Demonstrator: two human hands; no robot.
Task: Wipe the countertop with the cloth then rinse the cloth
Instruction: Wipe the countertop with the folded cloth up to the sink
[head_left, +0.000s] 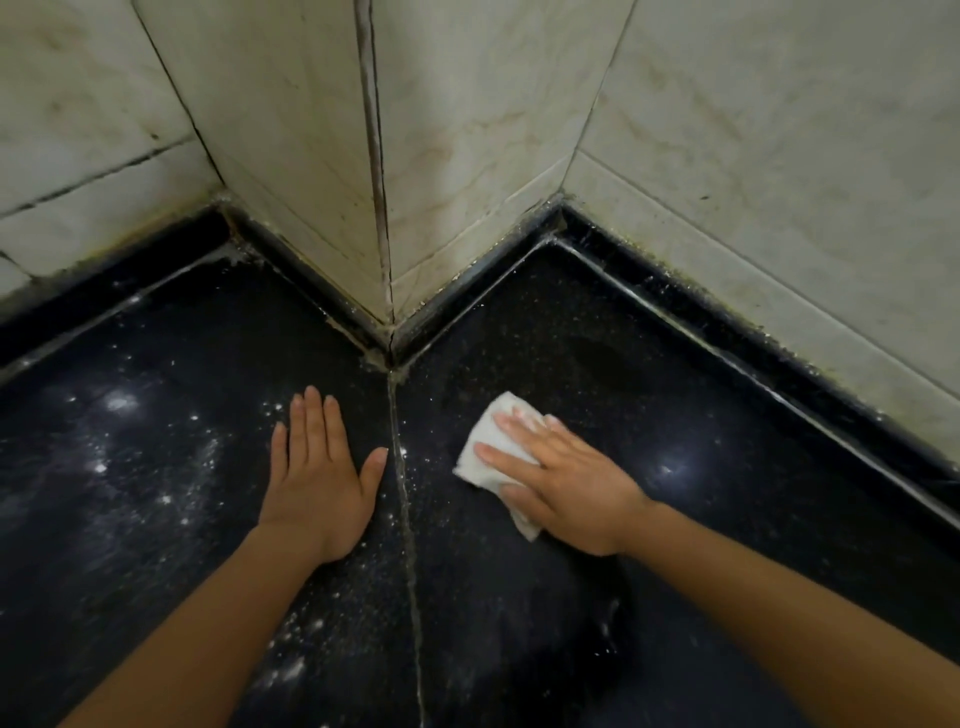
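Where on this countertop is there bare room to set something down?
The countertop is bare between the right hand and the right wall, and left of the left hand, though white powder dusts it. Crowded only mid-counter: both hands and the cloth.

Walls clad in pale marbled tiles (779, 130), stained and streaked. A projecting wall corner (382, 208) stands centre, its vertical joint dark and cracked. Grout lines (104, 174) blackened. Grime along the wall base. Lighting dim.

Pale, stained wall tiles (779, 130) fill the upper half of the frame. A tiled column (467, 156) juts forward at upper centre, and its vertical corner joint (376, 182) is dark with grime. White powder specks (119, 402) lie scattered at centre left and lower centre.
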